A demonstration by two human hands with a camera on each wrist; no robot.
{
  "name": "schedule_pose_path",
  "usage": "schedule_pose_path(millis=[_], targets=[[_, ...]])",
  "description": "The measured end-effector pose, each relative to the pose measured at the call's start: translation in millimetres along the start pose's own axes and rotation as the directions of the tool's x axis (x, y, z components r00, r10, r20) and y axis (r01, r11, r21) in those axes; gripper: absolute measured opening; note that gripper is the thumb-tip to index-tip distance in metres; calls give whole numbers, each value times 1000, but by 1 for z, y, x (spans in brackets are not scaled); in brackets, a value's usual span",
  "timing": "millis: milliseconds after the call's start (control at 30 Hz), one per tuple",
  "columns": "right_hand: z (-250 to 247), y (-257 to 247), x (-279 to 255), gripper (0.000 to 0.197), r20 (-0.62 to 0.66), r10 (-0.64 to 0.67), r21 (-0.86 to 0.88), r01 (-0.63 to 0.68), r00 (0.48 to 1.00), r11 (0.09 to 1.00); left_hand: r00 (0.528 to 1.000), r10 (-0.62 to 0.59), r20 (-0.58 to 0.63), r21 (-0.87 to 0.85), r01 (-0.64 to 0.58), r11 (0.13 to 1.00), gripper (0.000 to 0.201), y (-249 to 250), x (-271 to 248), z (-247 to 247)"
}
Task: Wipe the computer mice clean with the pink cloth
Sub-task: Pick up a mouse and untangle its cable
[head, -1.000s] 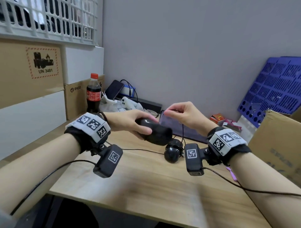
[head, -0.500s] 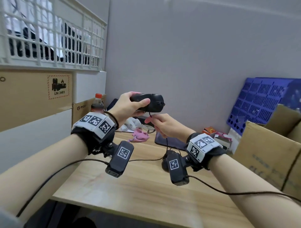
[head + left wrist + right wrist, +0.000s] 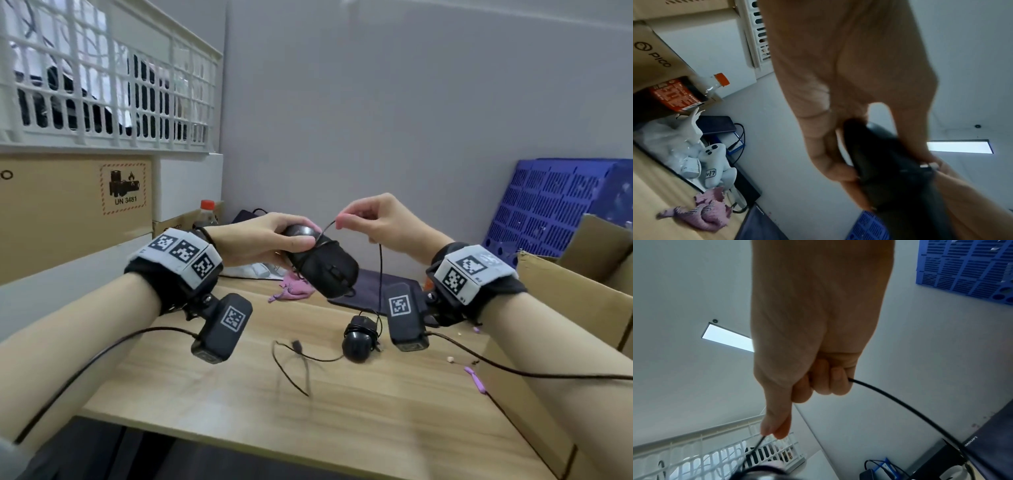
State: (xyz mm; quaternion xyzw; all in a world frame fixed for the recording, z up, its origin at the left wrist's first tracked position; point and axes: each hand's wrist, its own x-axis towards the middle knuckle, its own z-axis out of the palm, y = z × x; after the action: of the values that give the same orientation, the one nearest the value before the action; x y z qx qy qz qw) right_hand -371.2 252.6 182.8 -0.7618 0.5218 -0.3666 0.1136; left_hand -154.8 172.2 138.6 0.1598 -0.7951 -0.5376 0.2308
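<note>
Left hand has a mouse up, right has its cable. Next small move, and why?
Probably keep unwinding: the right hand pinches the cable, which is looped round the mouse held in the left hand. The pink cloth lies untouched on the desk, so wiping likely waits until the loops are off.

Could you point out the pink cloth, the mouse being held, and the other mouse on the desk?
pink cloth (image 3: 294,290): head view, middle of the crumpled bundle.
held mouse (image 3: 327,269): head view, its dark back.
second mouse (image 3: 358,344): head view, its rounded body, cable wrapped round it.
</note>
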Motion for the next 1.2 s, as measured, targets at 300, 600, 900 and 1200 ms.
schedule_pose_path(millis=[300, 600, 900, 1200], targets=[[39, 43, 7, 32, -71, 231, 143, -219, 970, 965, 864, 129, -487, -136, -221, 966, 49, -5, 43, 8], [60, 57, 4, 31, 97, 169, 10, -171, 981, 985, 795, 165, -583, 343, 57, 938, 41, -49, 69, 5], [19, 72, 12, 20, 123, 136, 225, -161, 983, 961, 995, -52, -88, -134, 40, 990, 50, -62, 43, 3], [75, 103, 14, 35, 129, 340, 410, -363, 931, 837, 910, 5, -415, -337, -159, 928, 35, -61, 65, 12]])
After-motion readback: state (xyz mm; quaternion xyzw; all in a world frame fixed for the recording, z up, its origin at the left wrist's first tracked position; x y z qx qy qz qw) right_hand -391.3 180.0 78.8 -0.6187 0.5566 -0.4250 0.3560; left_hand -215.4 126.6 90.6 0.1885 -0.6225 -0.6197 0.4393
